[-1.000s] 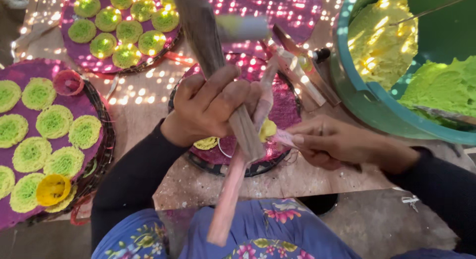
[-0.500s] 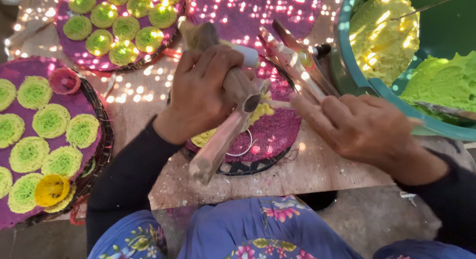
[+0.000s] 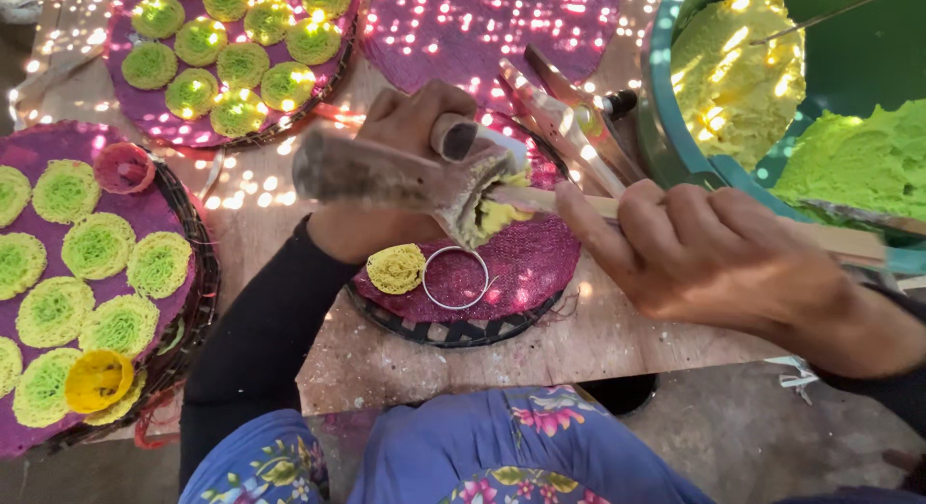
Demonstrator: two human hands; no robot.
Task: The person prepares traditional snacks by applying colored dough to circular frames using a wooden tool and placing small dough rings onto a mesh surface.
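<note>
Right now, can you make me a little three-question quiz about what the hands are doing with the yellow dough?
1. True or false: the left hand holds the metal press.
2. What does the right hand grip? A) wooden stick B) spoon C) cup
3. What lies beside the metal ring on the purple mat?

Key: 1 true; 2 A; 3 one small yellow noodle nest.
</note>
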